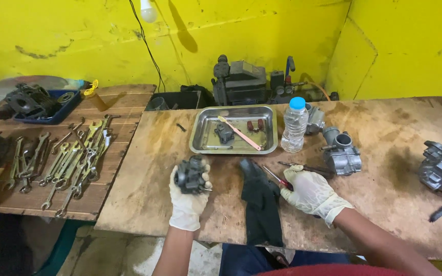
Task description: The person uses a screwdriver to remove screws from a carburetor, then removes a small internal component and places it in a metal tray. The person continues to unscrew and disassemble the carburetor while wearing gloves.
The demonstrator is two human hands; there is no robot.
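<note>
The left hand (188, 197), in a white glove, was closed around a dark carburettor (192, 175), holding it up just off the worktop (144, 199), fingers wrapped round the body from below and the thumb at the side. The forearm rose from the near edge almost straight, wrist bent slightly back. The right hand (310, 193), also gloved, was curled round the red handle of a screwdriver (277, 177), its shaft pointing away to the hand's left, over a black cloth (261, 204) that lay between the two hands. That forearm came in at a slant from the right, the hand resting low on the wood.

The likeliest trouble seemed to be the carburettor slipping: the glove looked loose and the part oily, and a one-handed hold near the worktop's front edge could let it drop to the floor. Small pieces could also fall from it unnoticed, since the steel tray (200, 140) stood beyond the hands rather than beneath them. The screwdriver tip, swung carelessly, might catch the cloth or tip the water bottle (294, 125) just beyond the right hand
</note>
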